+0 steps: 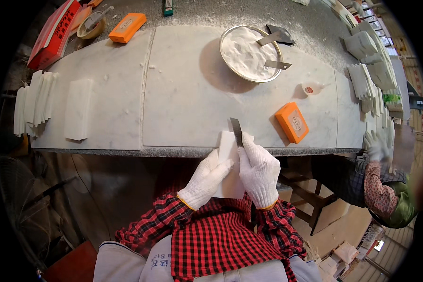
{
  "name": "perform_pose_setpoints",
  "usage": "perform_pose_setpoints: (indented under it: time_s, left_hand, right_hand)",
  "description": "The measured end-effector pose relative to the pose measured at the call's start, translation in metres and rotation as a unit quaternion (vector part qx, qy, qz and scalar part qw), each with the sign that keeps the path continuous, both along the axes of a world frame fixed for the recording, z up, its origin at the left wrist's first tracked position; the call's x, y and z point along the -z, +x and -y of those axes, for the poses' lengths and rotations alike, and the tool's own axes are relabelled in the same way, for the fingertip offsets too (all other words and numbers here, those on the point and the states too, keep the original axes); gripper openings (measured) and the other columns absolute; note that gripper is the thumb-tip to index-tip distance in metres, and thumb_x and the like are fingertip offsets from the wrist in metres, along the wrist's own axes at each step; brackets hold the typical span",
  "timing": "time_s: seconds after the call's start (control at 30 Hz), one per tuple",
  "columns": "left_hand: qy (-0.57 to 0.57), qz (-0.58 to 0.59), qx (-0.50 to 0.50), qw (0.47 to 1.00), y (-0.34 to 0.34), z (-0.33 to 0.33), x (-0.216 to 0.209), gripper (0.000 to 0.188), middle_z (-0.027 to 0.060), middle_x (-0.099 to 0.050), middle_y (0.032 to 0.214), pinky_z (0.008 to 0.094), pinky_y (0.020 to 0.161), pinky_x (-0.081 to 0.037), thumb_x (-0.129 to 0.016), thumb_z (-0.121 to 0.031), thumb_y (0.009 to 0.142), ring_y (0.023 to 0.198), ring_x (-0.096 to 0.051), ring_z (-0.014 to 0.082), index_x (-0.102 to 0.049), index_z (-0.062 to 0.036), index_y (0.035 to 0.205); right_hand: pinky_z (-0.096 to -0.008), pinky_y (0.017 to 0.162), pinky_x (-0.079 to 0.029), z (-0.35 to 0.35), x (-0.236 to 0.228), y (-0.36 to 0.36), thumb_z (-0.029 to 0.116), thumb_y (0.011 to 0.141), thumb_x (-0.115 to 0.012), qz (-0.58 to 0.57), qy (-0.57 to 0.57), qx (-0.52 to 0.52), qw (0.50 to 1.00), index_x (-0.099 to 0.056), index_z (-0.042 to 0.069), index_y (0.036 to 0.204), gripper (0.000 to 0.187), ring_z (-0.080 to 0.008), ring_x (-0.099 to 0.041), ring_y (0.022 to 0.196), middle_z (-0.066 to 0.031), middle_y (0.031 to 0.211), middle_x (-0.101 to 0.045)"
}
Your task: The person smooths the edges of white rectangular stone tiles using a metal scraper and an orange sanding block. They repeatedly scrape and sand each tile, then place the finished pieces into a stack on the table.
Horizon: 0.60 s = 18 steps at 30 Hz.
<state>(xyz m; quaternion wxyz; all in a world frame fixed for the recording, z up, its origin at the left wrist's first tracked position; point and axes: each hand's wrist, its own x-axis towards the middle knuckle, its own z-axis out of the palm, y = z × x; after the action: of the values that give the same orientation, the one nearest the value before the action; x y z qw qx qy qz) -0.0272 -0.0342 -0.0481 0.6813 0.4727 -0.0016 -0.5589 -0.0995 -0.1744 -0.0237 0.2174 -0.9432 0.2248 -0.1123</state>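
Observation:
My left hand [205,179], in a white knit glove, is closed around a white rectangular stone slab [228,142], its thumb lying across the face. The slab tilts up at the near table edge, in front of my checkered apron [211,239]. My right hand [261,177], gloved alike, is closed on a flat metal scraper blade [236,129] that points up and away, beside the slab's far end. Whether the blade touches the slab I cannot tell. Farther off stands a metal bowl [224,58] of white paste or powder, with two metal strips in it.
An orange box [292,123] and a small squeeze bottle [311,88] lie to the right. White slabs [37,98] stand stacked at left, near a lone slab pile [78,109]. A red box [54,35] is far left. A co-worker's gloved hand [376,144] is by the right-hand slabs.

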Motion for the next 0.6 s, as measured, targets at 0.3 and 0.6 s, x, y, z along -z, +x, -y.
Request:
perform_pose_setpoints:
  time_s: [0.3, 0.6]
  left_hand:
    - [0.045, 0.034, 0.019, 0.998, 0.004, 0.002, 0.000, 0.048, 0.0078, -0.057, 0.143, 0.0322, 0.114, -0.040, -0.053, -0.015, 0.106, 0.132, -0.051, 0.0139, -0.046, 0.0037, 0.150]
    - [0.031, 0.038, 0.019, 0.999, 0.001, 0.002, 0.005, 0.045, 0.0067, -0.060, 0.137, 0.0310, 0.109, -0.043, -0.053, -0.018, 0.108, 0.127, -0.053, 0.0132, -0.049, 0.0037, 0.146]
  right_hand:
    - [-0.0386, 0.064, -0.054, -0.009, 0.000, 0.008, 0.006, 0.091, -0.068, 0.014, 0.036, 0.019, 0.999, -0.069, 0.005, 0.129, 0.038, -0.0338, -0.069, 0.070, -0.0179, 0.081, -0.068]
    - [-0.0391, 0.064, -0.055, -0.005, 0.003, 0.013, 0.007, 0.089, -0.069, 0.029, 0.045, 0.010, 0.999, -0.068, 0.006, 0.131, 0.042, -0.0325, -0.070, 0.071, -0.0163, 0.082, -0.069]
